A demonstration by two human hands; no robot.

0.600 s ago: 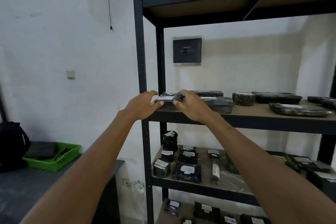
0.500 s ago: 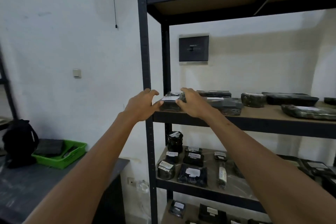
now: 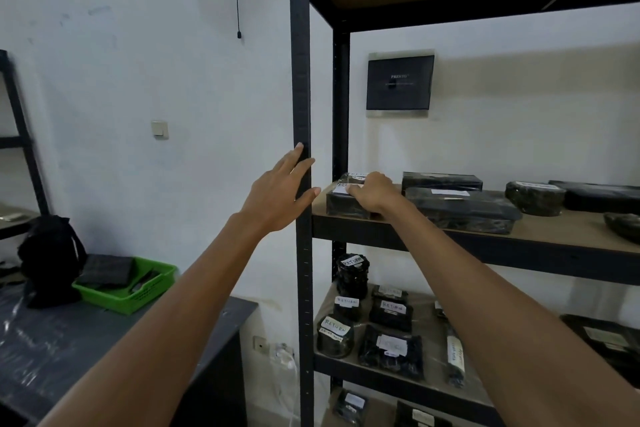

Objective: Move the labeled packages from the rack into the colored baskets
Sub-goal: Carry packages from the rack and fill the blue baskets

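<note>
A black wrapped package with a white label [image 3: 343,203] lies at the left end of the rack's middle shelf [image 3: 478,244]. My right hand [image 3: 372,192] rests on top of it with fingers curled over the label and far edge. My left hand [image 3: 280,194] is open, fingers spread, in front of the rack's front-left post [image 3: 300,80], just left of the package and apart from it. A green basket [image 3: 133,291] sits on the dark table at the left and holds flat dark packages.
More black labeled packages [image 3: 460,210] fill the middle shelf; several marked RETURN [image 3: 334,334] lie on the shelf below. A black bag [image 3: 48,253] stands beside the green basket on the grey table [image 3: 86,350]. Another rack's post [image 3: 20,135] rises at far left.
My left hand has let go of the package's left end and lifted open in front of the post. My right hand stays on the package. The view has swung left.
</note>
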